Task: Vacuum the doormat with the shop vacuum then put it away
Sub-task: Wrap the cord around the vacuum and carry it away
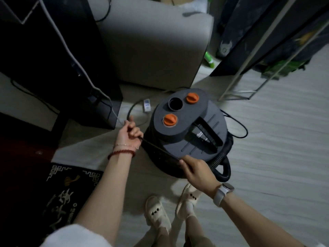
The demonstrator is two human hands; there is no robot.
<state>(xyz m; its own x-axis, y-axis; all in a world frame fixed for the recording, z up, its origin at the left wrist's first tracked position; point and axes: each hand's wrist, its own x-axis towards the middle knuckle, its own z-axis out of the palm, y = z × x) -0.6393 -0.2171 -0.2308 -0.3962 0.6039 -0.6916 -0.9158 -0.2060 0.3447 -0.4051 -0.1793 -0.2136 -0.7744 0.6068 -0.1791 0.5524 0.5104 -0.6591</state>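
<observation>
The shop vacuum [187,129] stands on the floor in the middle, a dark drum with a grey lid, two orange knobs and an open round port. Its black ribbed hose [220,161] curls round the right side. A black power cord [156,147] runs taut between my hands along the lid's near edge. My left hand [130,133] grips the cord at the drum's left side. My right hand [197,171] pinches the cord at the front. The dark patterned doormat [58,195] lies at the lower left.
A grey sofa [153,49] stands behind the vacuum and a black cabinet [53,63] with trailing cables at the left. A white power strip [147,105] lies on the floor. A white metal rack [252,68] with hanging clothes stands at the right. My slippered feet [170,209] are below.
</observation>
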